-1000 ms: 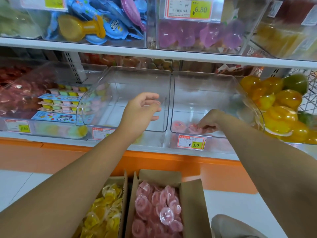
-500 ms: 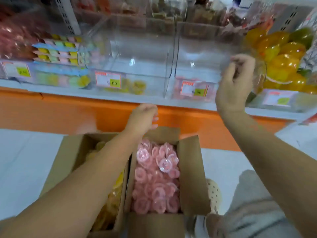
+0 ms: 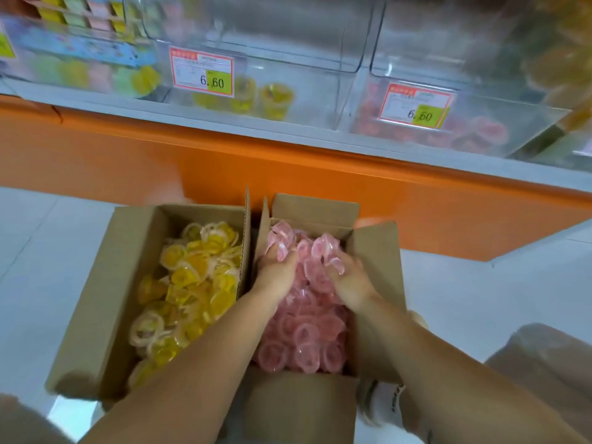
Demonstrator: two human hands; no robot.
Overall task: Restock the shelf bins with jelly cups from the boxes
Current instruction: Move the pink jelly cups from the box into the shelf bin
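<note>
**Landmark:** open brown cardboard box on the pale floor, holding the pink jelly cups in clear plastic, piled near its rim.

**Left hand**: one second ago up at the bins, now down inside the box at its far end. Its fingers are curled into the pile and partly buried.

**Right hand**: half a second ago raised at a bin front, now inside the box near the left hand, not touching it. Its fingers are curled round cups.

**Clear plastic shelf bin**, red-and-yellow price label: above and beyond the box. A few pink cups lie at its bottom.

**Second cardboard box** of yellow jelly cups: just beside the landmark's left wall, with no hand in it.

**Reading:** a fresh two-handed scoop is under way. The restock looks early, as the bin is nearly bare.
</note>
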